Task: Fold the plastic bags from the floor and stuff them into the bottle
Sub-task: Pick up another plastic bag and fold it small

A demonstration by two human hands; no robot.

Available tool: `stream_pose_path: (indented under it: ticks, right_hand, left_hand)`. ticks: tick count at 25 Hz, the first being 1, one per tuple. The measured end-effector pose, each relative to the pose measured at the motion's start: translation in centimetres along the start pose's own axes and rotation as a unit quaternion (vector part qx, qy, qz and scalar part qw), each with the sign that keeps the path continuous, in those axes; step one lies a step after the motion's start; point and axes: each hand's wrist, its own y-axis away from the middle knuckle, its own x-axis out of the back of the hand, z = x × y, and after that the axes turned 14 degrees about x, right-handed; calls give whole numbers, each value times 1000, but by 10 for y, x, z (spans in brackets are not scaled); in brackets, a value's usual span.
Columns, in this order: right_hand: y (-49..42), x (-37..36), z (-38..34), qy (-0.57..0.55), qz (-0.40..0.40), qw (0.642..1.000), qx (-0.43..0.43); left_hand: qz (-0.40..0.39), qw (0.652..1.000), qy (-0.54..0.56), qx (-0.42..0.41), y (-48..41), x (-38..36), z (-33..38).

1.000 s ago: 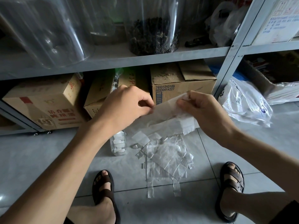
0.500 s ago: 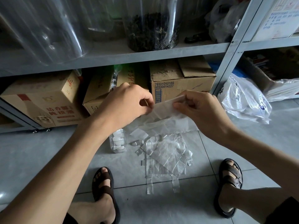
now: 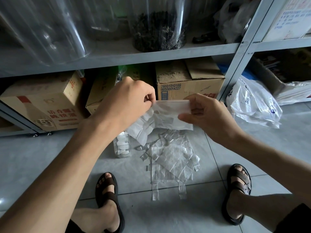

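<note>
Pinching plastic bag top edge, left hand, right hand fingers

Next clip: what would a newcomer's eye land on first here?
Centre frame, the left hand and right hand pinch a translucent plastic bag in mid-air. Below it, clear bags lie flat on the tiled floor, beside a bottle holding folded white pieces.

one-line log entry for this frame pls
stage: folding | left hand: pinching bag | right hand: pinching bag | bag: held above floor | bottle: upright, partly filled | pile: on floor
</note>
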Motion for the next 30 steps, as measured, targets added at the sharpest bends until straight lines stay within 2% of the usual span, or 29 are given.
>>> stream_pose_path:
  ticks: [2,4,9,14,16,18,21,23,26,30]
  right_hand:
    - [1,-4,9,-25,-35,998,-39]
    - [3,-8,13,-20,-24,999,-40]
    - [3,-16,1,87,30,995,25]
    - [2,-15,-5,99,60,992,50]
    - [-1,-15,2,26,47,998,27]
    - [-1,-14,12,-129,28,990,-51]
    - [9,-18,27,-311,-3,928,-205]
    - [17,-30,33,-372,-35,890,-261]
    - [19,-47,39,-440,-14,851,-287]
    - [14,-59,35,-449,24,844,-293]
  left_hand:
    - [-5,1000,-15,-1,1,1,1]
    - [-8,1000,-17,-5,1,1,3]
    - [-17,1000,11,6,0,3,0]
    - [-25,998,41,30,1,5,-5]
    - [-25,997,56,45,-1,7,-7]
    - [-22,995,71,61,-3,10,-10]
    - [-27,994,77,76,-4,14,-13]
    - [-37,993,79,82,-3,15,-12]
    - [-47,991,90,82,-5,14,-11]
    - [-46,990,103,84,-6,15,-12]
